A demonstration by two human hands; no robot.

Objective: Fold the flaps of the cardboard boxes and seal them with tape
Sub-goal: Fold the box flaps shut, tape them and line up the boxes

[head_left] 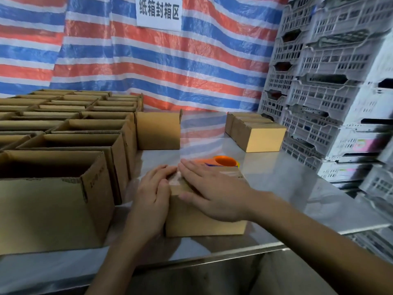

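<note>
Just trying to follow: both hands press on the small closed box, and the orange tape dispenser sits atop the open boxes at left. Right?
Not quite. In the head view the orange tape dispenser lies on the metal table just behind the small closed box, not on the open boxes. The left hand and right hand do press on that box.

Dim, cool indoor light. The steel table [282, 177] carries soft glare and mirrors the striped tarp [191, 60]. The open boxes [70, 145] are dark inside. At the right edge the plastic crates [340, 81] smear with blur and bend from wide-angle distortion.
</note>
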